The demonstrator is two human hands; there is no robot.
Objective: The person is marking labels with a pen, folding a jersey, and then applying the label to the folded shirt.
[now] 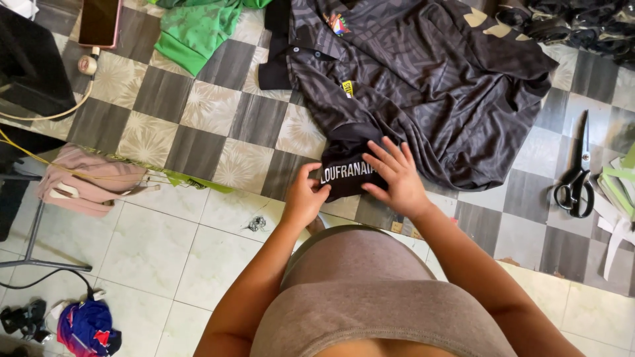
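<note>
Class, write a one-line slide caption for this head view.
Both hands, left hand and right hand, press a black shirt near scissors.

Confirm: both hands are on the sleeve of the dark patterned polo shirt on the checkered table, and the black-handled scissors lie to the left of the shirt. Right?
Not quite. The head view shows the black-handled scissors lying to the right of the dark patterned polo shirt, not the left. The rest holds: the left hand and right hand are both on the shirt's sleeve on the checkered table.
</note>
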